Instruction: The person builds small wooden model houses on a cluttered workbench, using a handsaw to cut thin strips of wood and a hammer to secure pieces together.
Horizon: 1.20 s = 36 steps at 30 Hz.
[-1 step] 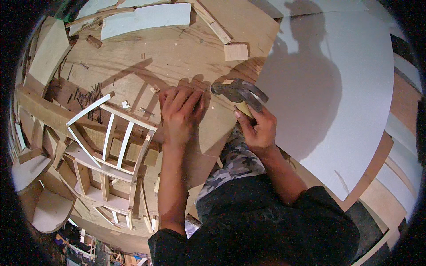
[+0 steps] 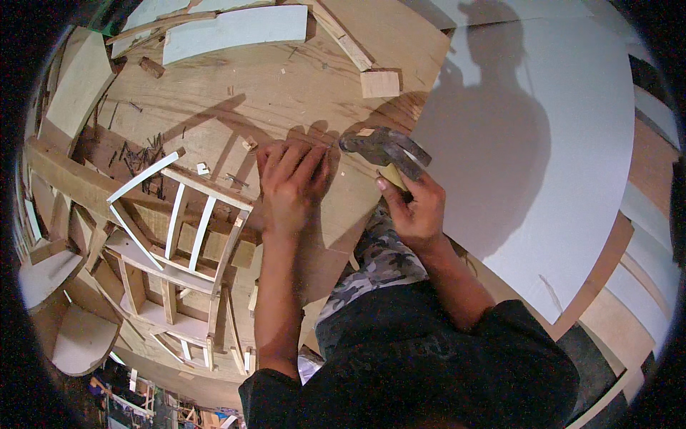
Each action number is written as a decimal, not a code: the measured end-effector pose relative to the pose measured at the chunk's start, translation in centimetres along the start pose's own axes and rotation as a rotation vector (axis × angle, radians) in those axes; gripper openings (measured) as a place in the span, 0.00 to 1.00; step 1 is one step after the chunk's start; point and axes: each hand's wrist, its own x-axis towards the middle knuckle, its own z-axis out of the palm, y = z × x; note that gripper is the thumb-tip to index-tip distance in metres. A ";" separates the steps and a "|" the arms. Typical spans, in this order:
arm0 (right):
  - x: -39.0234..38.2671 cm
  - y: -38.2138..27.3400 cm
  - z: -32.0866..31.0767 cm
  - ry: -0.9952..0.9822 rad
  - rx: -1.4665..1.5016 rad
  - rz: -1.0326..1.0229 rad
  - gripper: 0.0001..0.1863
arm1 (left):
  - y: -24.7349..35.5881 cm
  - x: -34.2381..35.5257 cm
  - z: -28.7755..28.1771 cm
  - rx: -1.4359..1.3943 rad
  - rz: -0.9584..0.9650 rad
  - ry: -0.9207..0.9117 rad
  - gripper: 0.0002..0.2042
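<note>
Head view: the right grip (image 2: 418, 207) is closed around the handle of a claw hammer (image 2: 375, 146), quite high, just under the metal head. I suppose this short hold makes the heavy head easier to control. The striking face points to the left grip, and the claw points away to the right, which seems a practical way to carry it.

The left grip (image 2: 291, 182) is turned with its back upward, fingers bent down over the wooden tabletop (image 2: 250, 79). Its fingertips are hidden, so I cannot tell whether it pinches something or only rests there, maybe as a support.

Just beside the left grip lies a small wood scrap (image 2: 249, 144). Further left, loose dark nails (image 2: 139, 157) are scattered in a heap, perhaps left there to be within easy reach. Nearer to the body, a wooden frame (image 2: 227, 250) with white-edged slats stands at the left. Beyond both grips lie a pale block (image 2: 380, 84) and a curved white board (image 2: 236, 32). At the right, a large white panel (image 2: 593, 143) carries the person's shadow.
</note>
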 end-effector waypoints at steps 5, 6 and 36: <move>0.1 0.0 0.8 0.011 -0.078 -0.103 0.17 | -0.2 -0.3 0.5 -0.005 -0.001 0.073 0.14; 0.3 -0.3 0.9 0.010 -0.077 -0.104 0.17 | -0.2 -0.2 0.5 -0.003 -0.002 0.075 0.14; 1.9 -1.0 1.4 0.004 -0.142 -0.021 0.20 | -0.4 -0.2 1.5 0.050 -0.053 0.155 0.17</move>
